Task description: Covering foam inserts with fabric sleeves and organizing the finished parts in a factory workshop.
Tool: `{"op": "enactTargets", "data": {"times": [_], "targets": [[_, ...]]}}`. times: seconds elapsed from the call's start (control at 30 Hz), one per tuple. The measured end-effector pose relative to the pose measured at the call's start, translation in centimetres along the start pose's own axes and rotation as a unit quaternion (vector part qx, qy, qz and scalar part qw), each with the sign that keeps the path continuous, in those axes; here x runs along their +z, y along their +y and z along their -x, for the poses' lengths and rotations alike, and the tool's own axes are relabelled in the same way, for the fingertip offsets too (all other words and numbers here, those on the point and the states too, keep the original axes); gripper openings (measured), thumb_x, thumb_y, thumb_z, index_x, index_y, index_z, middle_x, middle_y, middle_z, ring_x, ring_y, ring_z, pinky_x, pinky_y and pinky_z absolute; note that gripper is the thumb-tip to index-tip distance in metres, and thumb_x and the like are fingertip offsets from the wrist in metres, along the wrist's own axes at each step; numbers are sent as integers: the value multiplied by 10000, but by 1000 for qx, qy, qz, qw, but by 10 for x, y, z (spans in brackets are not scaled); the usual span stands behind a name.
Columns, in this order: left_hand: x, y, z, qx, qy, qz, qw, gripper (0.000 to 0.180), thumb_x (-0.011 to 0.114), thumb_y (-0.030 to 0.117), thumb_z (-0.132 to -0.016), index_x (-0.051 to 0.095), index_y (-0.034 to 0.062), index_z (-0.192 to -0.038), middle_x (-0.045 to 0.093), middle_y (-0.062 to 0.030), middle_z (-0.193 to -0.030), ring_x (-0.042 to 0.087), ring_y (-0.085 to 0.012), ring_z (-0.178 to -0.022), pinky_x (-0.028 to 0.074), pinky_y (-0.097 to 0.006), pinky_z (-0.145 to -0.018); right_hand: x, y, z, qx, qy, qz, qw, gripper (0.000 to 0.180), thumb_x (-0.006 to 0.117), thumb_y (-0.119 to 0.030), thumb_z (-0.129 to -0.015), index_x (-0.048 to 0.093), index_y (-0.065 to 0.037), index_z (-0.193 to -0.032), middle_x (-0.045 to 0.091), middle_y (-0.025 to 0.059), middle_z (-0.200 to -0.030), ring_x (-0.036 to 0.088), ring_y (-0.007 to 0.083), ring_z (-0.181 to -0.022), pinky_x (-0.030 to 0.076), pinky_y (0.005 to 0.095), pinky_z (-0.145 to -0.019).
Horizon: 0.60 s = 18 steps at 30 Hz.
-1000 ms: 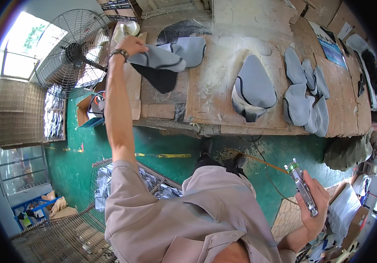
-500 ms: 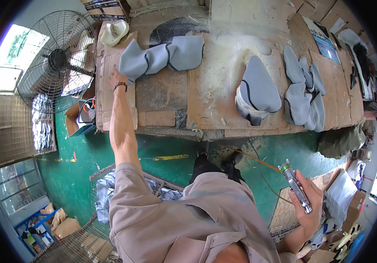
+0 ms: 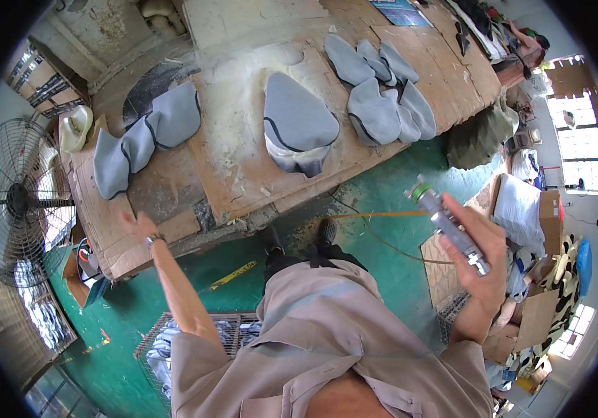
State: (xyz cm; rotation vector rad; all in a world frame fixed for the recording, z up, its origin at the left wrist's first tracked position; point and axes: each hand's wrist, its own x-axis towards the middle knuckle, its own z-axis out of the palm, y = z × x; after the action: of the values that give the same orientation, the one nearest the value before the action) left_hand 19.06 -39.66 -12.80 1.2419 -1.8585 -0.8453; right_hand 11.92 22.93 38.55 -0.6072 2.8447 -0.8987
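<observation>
My right hand (image 3: 476,251) is wrapped round a metal spray gun (image 3: 452,230) with a green ring, held out over the floor right of the table. My left hand (image 3: 140,228) hovers by the table's near left edge with its fingers apart and nothing in it. Just beyond it lies a row of overlapping grey fabric pieces (image 3: 144,143) with dark edging. At the middle of the table, a pointed grey piece (image 3: 297,115) rests on a pale form (image 3: 292,157) with a dark front. More grey pieces (image 3: 375,108) lie in overlapping groups to its right.
Cardboard covers the table (image 3: 243,191). A wire-caged fan (image 3: 17,191) stands left of it, near a cream moulded piece (image 3: 76,129). A thin hose (image 3: 375,244) trails above the green floor. Wire baskets (image 3: 153,348) stand beside me. Another person (image 3: 525,49) is at the far right.
My view has turned to the right, so the table appears tilted and shifted left. My left hand has drawn back from the row of grey pieces. The spray gun stays in my right hand.
</observation>
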Motion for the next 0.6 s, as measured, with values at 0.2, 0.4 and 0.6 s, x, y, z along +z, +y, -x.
{"op": "enactTargets", "data": {"times": [0.2,0.4,0.6], "targets": [[-31,-15,214,-115,-90,67,987,646,634,-97,-813,552,17,-1443,637,-142,-1341,626,-263,-1205,482,-385,-1072,-52,17,31,60,-37,13,997,555,706,-39,-733,699,16,-1285,696,174,-938,675,246,-849,498,308,-779],[-77,-74,371,-226,-196,-71,952,641,708,-64,-774,598,45,-1396,671,-138,-1276,660,-256,-1152,524,-372,-1014,-78,64,51,33,22,-8,999,508,661,-130,-776,729,-11,-1265,699,155,-896,671,265,-825,493,338,-767],[-122,-89,444,-356,-259,-204,874,576,747,16,-779,655,91,-1343,708,-100,-1158,680,-232,-1045,554,-375,-896,-111,116,58,-69,-79,43,994,518,670,-247,-809,730,40,-1236,723,130,-914,658,242,-768,469,344,-771]]}}
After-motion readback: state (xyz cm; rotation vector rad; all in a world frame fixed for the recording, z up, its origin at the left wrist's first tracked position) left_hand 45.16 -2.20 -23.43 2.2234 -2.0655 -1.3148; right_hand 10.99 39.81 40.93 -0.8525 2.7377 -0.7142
